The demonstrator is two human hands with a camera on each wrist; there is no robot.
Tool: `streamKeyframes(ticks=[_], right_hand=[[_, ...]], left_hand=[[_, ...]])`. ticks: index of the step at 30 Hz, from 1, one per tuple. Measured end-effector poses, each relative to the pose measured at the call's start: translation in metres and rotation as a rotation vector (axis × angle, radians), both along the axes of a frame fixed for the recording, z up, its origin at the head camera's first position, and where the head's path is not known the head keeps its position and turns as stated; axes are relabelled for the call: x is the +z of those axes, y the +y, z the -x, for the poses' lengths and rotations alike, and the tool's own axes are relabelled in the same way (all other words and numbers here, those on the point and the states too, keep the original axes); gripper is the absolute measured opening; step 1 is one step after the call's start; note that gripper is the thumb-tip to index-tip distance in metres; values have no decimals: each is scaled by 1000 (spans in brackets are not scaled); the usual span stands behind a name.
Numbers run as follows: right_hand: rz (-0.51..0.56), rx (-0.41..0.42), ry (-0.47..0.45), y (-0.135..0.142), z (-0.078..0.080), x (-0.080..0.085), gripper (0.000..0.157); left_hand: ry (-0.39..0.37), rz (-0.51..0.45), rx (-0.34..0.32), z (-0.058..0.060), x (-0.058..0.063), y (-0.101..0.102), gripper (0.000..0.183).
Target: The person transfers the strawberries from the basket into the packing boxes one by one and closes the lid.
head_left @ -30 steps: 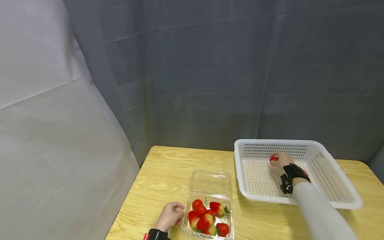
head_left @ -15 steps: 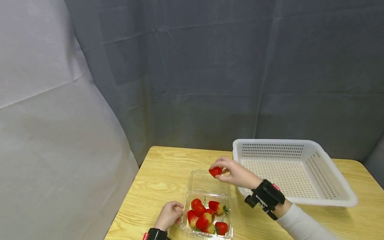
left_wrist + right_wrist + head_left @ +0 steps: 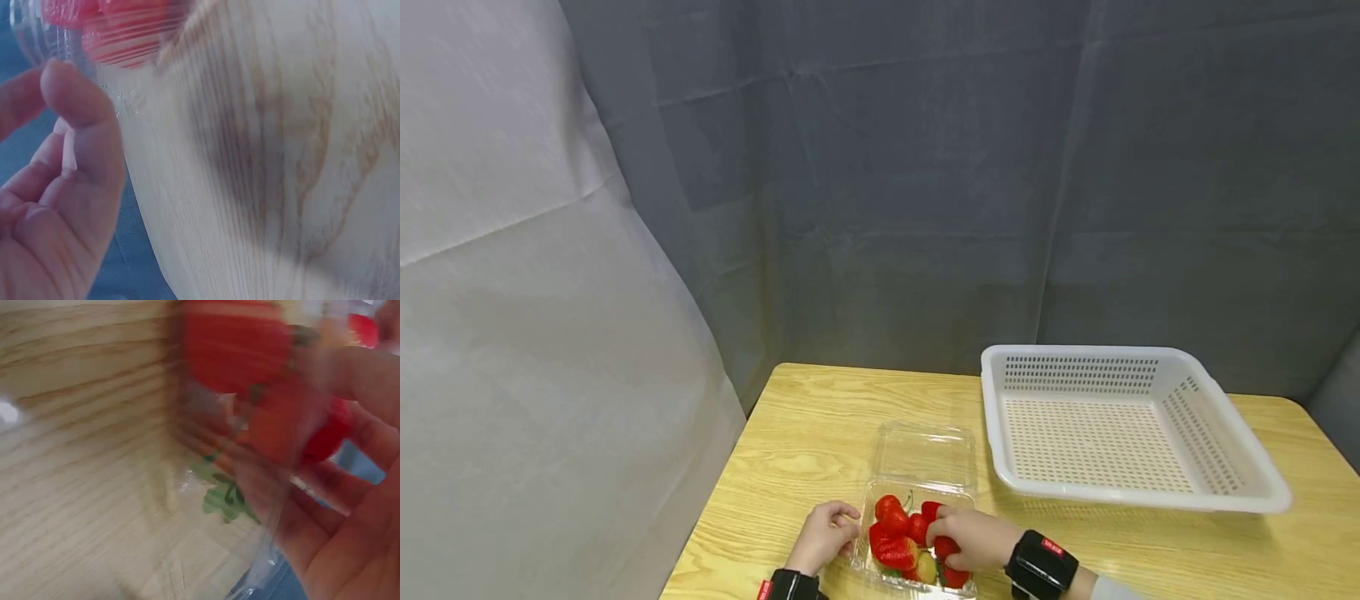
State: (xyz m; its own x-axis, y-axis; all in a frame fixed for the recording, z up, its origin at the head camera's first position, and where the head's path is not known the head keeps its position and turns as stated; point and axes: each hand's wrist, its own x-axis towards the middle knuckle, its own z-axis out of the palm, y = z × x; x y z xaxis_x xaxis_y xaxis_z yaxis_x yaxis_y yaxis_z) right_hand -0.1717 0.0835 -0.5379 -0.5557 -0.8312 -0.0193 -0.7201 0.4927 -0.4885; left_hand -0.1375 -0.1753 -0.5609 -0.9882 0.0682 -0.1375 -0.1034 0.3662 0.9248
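Observation:
A clear plastic clamshell box point(image 3: 925, 486) stands near the front of the table with its lid folded back. Several red and yellowish strawberries point(image 3: 895, 521) lie inside. My right hand point(image 3: 972, 537) reaches down into the box's right side, its thumb and fingers around a red strawberry point(image 3: 945, 546). The right wrist view is blurred, but a red strawberry point(image 3: 330, 434) shows between the fingers there. Beside the box's left wall, my left hand point(image 3: 822, 537) rests with loosely bent fingers and nothing in them. In the left wrist view its fingertips point(image 3: 59, 78) are close to the clear wall; contact is unclear.
A large white perforated basket point(image 3: 1138, 500) stands at the back right of the wooden table point(image 3: 820, 417). Grey cloth point(image 3: 880, 183) hangs behind the table, and a paler cloth point(image 3: 550, 375) hangs at the left.
My right hand has come out of the white basket with a strawberry, moved left over the folded-back lid, then lowered it into the clear box. The left hand has stayed put.

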Motion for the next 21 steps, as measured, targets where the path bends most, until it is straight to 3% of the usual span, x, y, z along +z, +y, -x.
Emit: streamKeyframes(ticks=[4, 8, 12, 15, 18, 21], right_hand=[[-46, 14, 22, 0, 2, 1, 25], [-47, -5, -6, -4, 18, 26, 23], [40, -100, 29, -11, 54, 57, 27], [71, -204, 79, -18, 87, 69, 36], [22, -302, 39, -23, 117, 66, 46], [-47, -384, -49, -25, 138, 50, 52]], left_hand=[[10, -6, -1, -2, 1, 1, 19], [9, -8, -1, -2, 3, 1, 20], [3, 2, 6, -1, 3, 1, 20], [5, 11, 14, 0, 2, 0, 19], [4, 12, 19, 0, 2, 1, 19], [-1, 6, 24, -1, 1, 3, 18]])
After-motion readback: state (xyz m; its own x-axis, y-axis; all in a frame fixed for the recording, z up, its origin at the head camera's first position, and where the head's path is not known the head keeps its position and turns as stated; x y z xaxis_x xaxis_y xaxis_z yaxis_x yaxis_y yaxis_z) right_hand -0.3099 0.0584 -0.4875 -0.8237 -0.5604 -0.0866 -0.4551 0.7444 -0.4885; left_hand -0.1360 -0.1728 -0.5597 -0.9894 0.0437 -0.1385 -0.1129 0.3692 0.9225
